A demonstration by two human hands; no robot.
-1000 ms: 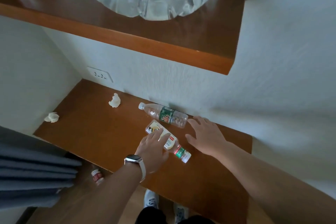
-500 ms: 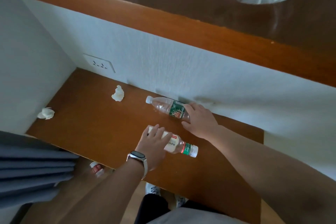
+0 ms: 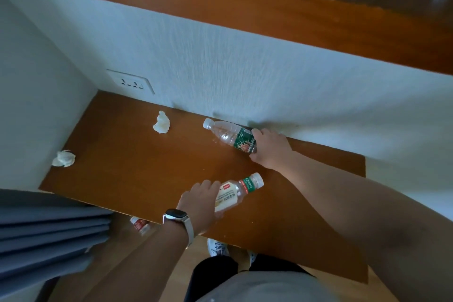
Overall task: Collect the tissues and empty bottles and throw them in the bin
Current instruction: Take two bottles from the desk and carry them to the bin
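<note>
My right hand [image 3: 269, 148] grips the base of a clear bottle with a green label [image 3: 230, 135], which lies by the wall with its cap pointing left. My left hand [image 3: 199, 203], with a watch on the wrist, holds a bottle with a white and green label [image 3: 236, 192], its cap tilted up to the right just above the wooden shelf [image 3: 137, 167]. One crumpled tissue [image 3: 161, 125] lies near the wall. Another tissue [image 3: 63, 159] sits at the shelf's left end.
A third bottle with a red label [image 3: 140, 225] lies on the floor under the shelf's front edge. A wall socket [image 3: 131, 81] sits above the back left corner. Grey curtain folds [image 3: 49, 235] hang at the lower left. An upper wooden shelf [image 3: 269, 14] overhangs.
My right hand has closed round the green-label bottle. My left hand has lifted and turned the white-label bottle, so its cap now points up to the right. The view has tilted down.
</note>
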